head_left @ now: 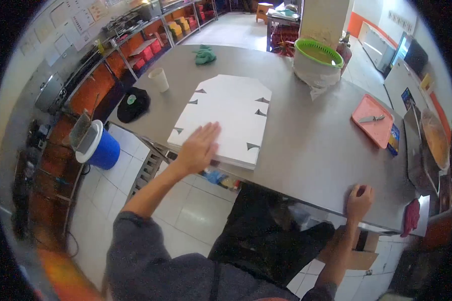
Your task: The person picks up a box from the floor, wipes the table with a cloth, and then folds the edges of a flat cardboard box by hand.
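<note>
Cardboard sheets (231, 108), white and stacked flat, lie on the steel-grey worktop (306, 143) near its close edge, as seen through my head camera; dark cut-outs mark both long sides. I take the stack as the centre of the dial. My left hand (200, 149) lies palm down at the stack's seven o'clock side, fingers straight and side by side, touching the top sheet and gripping nothing. My right hand (360, 200) sits at four o'clock, well apart from the stack, by the worktop's edge with its fingers curled in; I cannot tell whether they close on anything. A crumpled red cloth (411, 218) lies beyond it in the same direction, at the worktop's corner. At three o'clock, a pink tray (371, 104) carries a knife (372, 119), and a blue packet (394, 140) shows beside the tray's outer edge. At two o'clock stands a white tub (311, 74) topped by a green basket (324, 45). A crumpled green cloth (205, 54) lies just short of twelve, a pale cup (158, 80) stands upright at ten, and a black cap-like item (135, 111) lies just past nine. Off the worktop, toward half past eight, I see a blue bucket (107, 150) with a white rim.
</note>
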